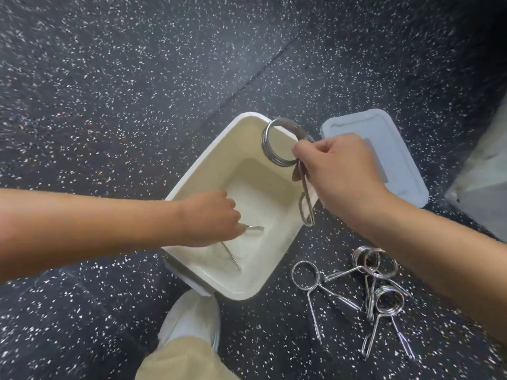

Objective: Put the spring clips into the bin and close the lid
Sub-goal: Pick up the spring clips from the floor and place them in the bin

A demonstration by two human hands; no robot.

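Note:
An open white bin [277, 266] stands on the dark speckled floor. My left hand [211, 220] reaches down inside it, fingers closed on a spring clip [233, 259] whose thin handles stick out on the bin's floor. My right hand [340, 171] holds a second spring clip [277, 144] by its handles above the bin's far right rim, coil up and handles hanging down. Several more spring clips [373, 286] lie tangled on the floor to the right of the bin. The pale blue-grey lid [397, 149] lies flat on the floor behind my right hand.
My white shoe [192, 316] and tan trouser leg [178, 360] are just in front of the bin's near corner. A pale grey object [485, 176] sits at the right edge. A seam in the floor mats runs diagonally from the bin toward the upper right.

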